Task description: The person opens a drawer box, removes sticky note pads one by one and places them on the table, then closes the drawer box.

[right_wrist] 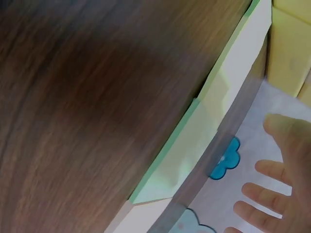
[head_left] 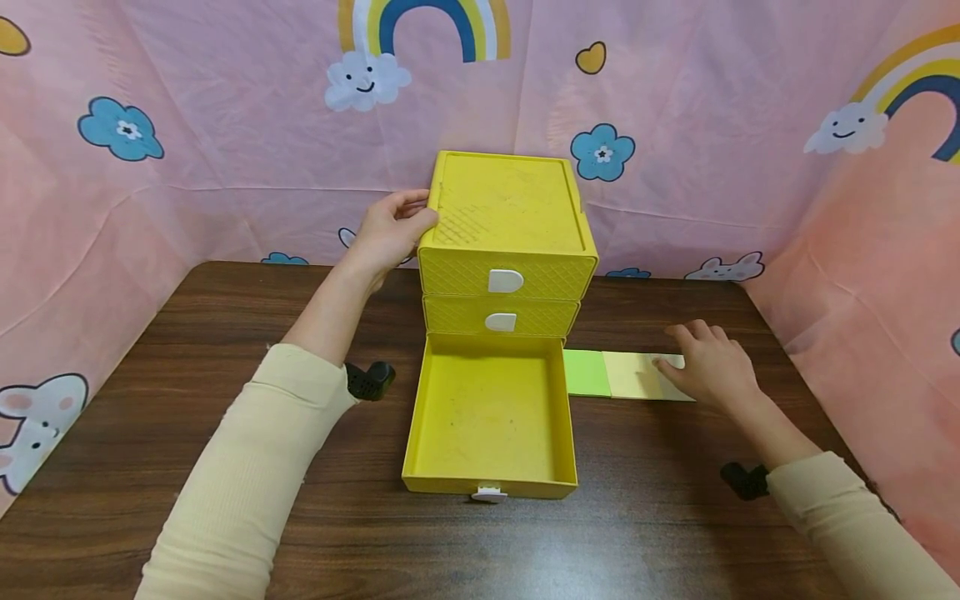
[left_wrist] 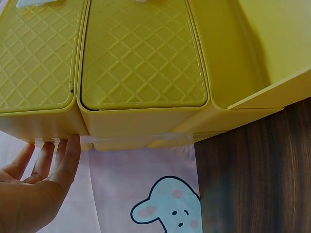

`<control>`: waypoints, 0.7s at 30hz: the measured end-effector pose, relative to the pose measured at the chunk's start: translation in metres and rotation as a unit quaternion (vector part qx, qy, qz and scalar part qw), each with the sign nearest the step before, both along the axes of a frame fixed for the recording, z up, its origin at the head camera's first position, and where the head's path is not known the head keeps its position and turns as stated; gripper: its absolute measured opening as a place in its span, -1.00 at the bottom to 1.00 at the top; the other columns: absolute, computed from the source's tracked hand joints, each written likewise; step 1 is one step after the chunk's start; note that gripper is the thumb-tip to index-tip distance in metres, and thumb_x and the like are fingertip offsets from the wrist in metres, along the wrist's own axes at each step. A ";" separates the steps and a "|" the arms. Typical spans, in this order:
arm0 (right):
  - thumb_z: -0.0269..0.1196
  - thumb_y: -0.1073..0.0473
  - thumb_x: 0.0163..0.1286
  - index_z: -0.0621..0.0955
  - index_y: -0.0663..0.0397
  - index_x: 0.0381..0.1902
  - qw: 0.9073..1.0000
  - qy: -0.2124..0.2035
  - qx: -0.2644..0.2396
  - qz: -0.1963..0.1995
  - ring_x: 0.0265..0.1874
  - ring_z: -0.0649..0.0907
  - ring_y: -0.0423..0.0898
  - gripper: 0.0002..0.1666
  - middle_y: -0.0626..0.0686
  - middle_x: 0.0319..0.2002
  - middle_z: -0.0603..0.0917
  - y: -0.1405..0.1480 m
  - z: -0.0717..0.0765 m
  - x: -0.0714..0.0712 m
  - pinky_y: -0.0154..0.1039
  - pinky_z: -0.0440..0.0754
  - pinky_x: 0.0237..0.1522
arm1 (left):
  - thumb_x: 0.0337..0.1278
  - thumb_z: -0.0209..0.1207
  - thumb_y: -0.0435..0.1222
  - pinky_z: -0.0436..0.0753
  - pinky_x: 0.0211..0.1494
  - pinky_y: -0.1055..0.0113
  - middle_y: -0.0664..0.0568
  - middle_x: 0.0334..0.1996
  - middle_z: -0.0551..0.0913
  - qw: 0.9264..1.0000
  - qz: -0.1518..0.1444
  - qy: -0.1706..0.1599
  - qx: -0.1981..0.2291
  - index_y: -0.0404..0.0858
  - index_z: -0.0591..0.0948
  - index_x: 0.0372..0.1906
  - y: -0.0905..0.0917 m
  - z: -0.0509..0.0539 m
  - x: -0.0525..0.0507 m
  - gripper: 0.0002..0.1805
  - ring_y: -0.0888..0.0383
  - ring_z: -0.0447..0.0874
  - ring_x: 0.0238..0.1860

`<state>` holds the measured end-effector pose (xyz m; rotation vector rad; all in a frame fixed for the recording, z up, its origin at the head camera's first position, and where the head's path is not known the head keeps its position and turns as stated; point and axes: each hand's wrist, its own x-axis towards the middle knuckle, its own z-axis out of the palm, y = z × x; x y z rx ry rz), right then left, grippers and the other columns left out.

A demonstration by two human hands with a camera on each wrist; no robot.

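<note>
A yellow three-drawer unit (head_left: 510, 200) stands at the back middle of the table. Its bottom drawer (head_left: 491, 408) is pulled out, showing a bare floor; the two upper drawers are closed. My left hand (head_left: 393, 229) rests against the unit's upper left side, with extended fingers (left_wrist: 70, 158) touching the wall in the left wrist view. To the right of the unit lies a row of sticky note pads, one bright green (head_left: 587, 372), one pale yellow (head_left: 632, 375) and a paler one (head_left: 675, 388). My right hand (head_left: 712, 367) hovers over the row's right end, fingers spread, holding nothing.
The brown wooden table (head_left: 337, 517) reaches a pink printed cloth (head_left: 262, 125) behind and at both sides. White tabs (head_left: 506, 281) serve as drawer handles. A black device (head_left: 370, 381) sits at the left cuff, another (head_left: 744, 481) at the right.
</note>
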<state>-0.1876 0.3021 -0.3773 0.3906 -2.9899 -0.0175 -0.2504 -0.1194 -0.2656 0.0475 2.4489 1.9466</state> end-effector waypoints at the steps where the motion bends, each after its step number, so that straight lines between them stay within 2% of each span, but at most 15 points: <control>1: 0.17 -0.16 0.22 0.43 0.16 0.12 1.000 0.002 0.001 0.005 -0.06 0.44 0.33 -0.35 0.33 -0.02 0.43 -0.002 0.001 0.001 0.26 0.43 -0.17 | 0.18 0.04 -0.19 0.48 -0.21 0.45 -0.02 0.19 0.38 1.000 0.000 0.000 -0.001 -0.10 0.34 0.30 0.000 0.000 0.000 -0.46 0.17 0.45 -0.04; 7: 0.23 -0.15 0.16 0.45 0.14 0.12 0.999 0.031 0.007 0.042 -0.05 0.46 0.28 -0.33 0.28 -0.01 0.45 -0.014 0.005 0.006 0.23 0.45 -0.17 | 0.17 0.03 -0.19 0.46 -0.25 0.44 -0.01 0.19 0.38 1.000 0.000 0.005 -0.009 -0.10 0.34 0.30 0.000 -0.001 0.000 -0.46 0.18 0.44 -0.07; 12: 0.26 -0.14 0.14 0.46 0.12 0.12 0.996 0.062 -0.010 0.070 -0.01 0.44 0.26 -0.33 0.24 0.01 0.45 -0.024 0.009 0.010 0.23 0.44 -0.15 | 0.17 0.03 -0.19 0.46 -0.27 0.45 -0.01 0.18 0.39 1.000 0.001 0.006 -0.011 -0.10 0.35 0.30 0.000 -0.001 0.001 -0.46 0.19 0.44 -0.09; 21: 0.31 -0.09 0.08 0.50 0.09 0.09 0.985 0.119 -0.027 0.124 -0.05 0.49 0.21 -0.36 0.18 0.02 0.49 -0.042 0.017 0.019 0.18 0.49 -0.19 | 0.17 0.04 -0.20 0.49 -0.24 0.47 -0.01 0.17 0.39 1.000 0.004 0.004 -0.003 -0.10 0.35 0.29 0.001 0.000 0.001 -0.47 0.19 0.45 -0.08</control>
